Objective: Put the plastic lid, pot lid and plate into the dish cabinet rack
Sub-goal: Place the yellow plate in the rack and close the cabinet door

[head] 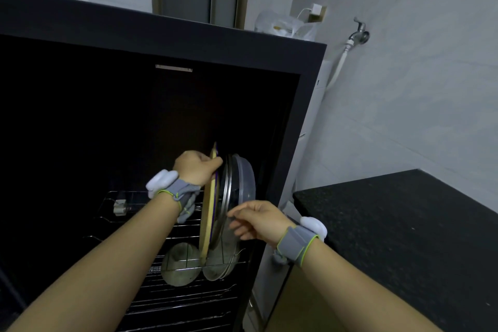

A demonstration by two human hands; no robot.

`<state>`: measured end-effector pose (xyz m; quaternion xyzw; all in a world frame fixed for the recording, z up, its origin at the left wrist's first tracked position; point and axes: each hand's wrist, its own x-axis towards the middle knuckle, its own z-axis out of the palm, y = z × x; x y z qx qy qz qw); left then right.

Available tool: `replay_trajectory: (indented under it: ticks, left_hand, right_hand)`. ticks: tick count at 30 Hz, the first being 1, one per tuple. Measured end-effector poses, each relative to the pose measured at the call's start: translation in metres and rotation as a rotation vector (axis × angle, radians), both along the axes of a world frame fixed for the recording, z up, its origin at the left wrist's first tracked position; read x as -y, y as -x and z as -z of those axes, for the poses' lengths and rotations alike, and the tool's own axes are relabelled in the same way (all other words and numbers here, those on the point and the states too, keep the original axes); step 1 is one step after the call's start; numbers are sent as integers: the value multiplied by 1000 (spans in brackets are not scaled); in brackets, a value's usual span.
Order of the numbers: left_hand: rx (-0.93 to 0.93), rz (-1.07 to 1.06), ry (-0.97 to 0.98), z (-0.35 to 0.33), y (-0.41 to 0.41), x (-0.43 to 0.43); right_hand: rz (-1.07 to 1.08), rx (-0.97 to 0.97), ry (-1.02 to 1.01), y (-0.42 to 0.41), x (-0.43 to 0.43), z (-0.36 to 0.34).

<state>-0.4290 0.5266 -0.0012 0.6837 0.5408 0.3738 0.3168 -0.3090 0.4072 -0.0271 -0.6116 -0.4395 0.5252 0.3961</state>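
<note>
Inside the dark dish cabinet, a wire rack (172, 226) holds items standing on edge. My left hand (195, 167) grips the top rim of a tan plate (207, 213) with a purple edge, upright in the rack. Right of it stands a glass pot lid (225, 197) with a steel rim, and behind that a clear plastic lid (246, 180). My right hand (258, 219) is at the pot lid's rim, fingers curled and touching it; I cannot tell whether it grips.
Two round grey dishes (182, 264) sit low in the rack. The cabinet's black frame (310, 105) borders the opening on the right. A black stone counter (404, 224) lies to the right. On the wall are a tap (359, 32) with a hose, and a plastic bag (285, 24) on the cabinet top.
</note>
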Motion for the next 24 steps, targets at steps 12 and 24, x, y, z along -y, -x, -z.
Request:
replay_trajectory:
  ticks: [12,24]
  left_hand:
    - [117,-120,-22,2,-19,-8]
    - [27,-155,-379,13,-37,1]
  right_hand:
    - [3,33,11,-5,6,3]
    - [-11,62,38,-12,10,10]
